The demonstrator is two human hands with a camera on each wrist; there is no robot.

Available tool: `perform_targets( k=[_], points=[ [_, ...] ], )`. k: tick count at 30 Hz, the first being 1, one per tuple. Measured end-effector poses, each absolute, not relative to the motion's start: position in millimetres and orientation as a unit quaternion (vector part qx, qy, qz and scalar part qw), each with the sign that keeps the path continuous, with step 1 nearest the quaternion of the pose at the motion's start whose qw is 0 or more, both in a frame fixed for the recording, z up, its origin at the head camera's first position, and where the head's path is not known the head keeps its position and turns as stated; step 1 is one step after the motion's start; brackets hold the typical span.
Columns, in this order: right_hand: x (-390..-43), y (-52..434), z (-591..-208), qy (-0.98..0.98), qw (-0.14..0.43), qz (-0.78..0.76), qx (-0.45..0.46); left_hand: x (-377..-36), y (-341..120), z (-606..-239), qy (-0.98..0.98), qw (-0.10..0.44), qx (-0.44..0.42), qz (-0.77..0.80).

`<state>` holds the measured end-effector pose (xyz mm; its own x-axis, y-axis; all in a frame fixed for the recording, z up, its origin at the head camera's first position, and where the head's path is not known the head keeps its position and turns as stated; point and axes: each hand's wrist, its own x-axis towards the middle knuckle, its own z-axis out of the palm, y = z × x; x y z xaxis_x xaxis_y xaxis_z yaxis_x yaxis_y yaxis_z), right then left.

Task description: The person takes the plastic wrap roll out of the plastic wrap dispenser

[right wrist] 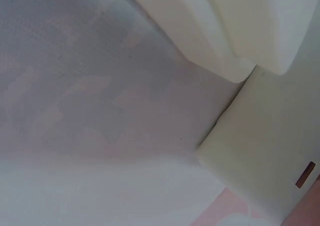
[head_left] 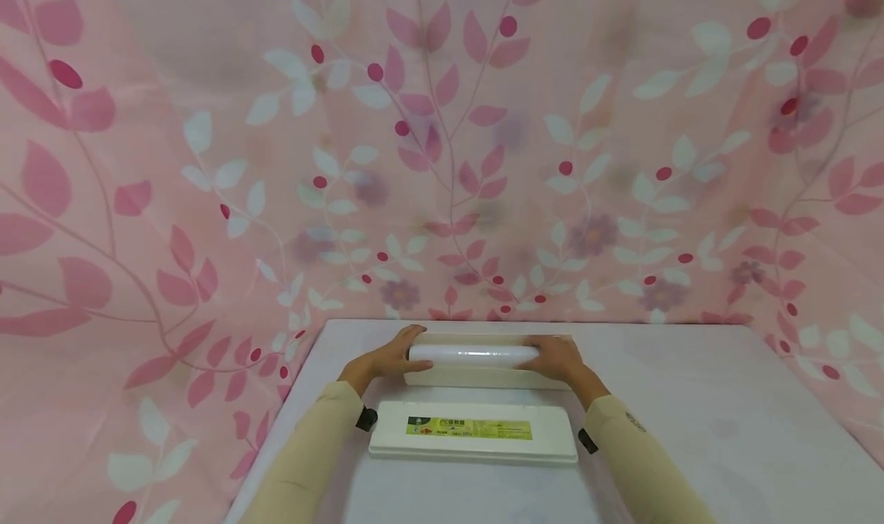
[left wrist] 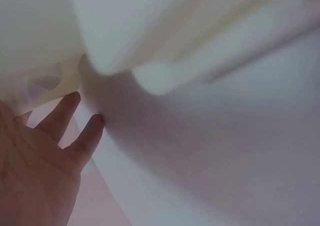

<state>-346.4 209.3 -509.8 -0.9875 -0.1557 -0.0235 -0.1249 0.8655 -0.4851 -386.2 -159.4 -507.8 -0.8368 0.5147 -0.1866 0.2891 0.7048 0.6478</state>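
Note:
A shiny white roll of cling film (head_left: 476,354) lies lengthwise in a long cream-white dispenser box (head_left: 476,378). At its left end, my left hand (head_left: 395,357) holds the roll, thumb along the near side and fingers toward the back. Two of that hand's fingers (left wrist: 89,138) show beside the box's end wall (left wrist: 70,80) in the left wrist view. My right hand (head_left: 558,357) grips the roll's right end from above. In the right wrist view the box's slotted end (right wrist: 250,141) shows, while the right hand's fingers are out of sight.
Nearer me, a cream-white lid (head_left: 476,453) with a green and yellow label lies parallel to the box, between the two forearms. Both rest on a white-covered table (head_left: 704,416). Pink leaf-patterned cloth (head_left: 456,163) hangs behind and along the sides.

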Motion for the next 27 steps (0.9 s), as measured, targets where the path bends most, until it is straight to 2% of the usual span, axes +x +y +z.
perform_targets(
  k=[13,20,27],
  points=[
    [-343.8,207.2,-504.7,0.965,0.042,-0.246,-0.074,-389.1,-158.5,-513.1,0.924,0.105,0.278,0.24],
    [-345.9,206.7,-503.9,0.966,0.059,-0.242,-0.072,-385.6,-158.0,-510.0,0.922,0.156,0.235,0.267],
    [-347.1,208.3,-504.7,0.968,0.065,-0.233,-0.073,-386.0,-157.5,-513.8,0.916,0.149,0.239,0.284]
  ],
)
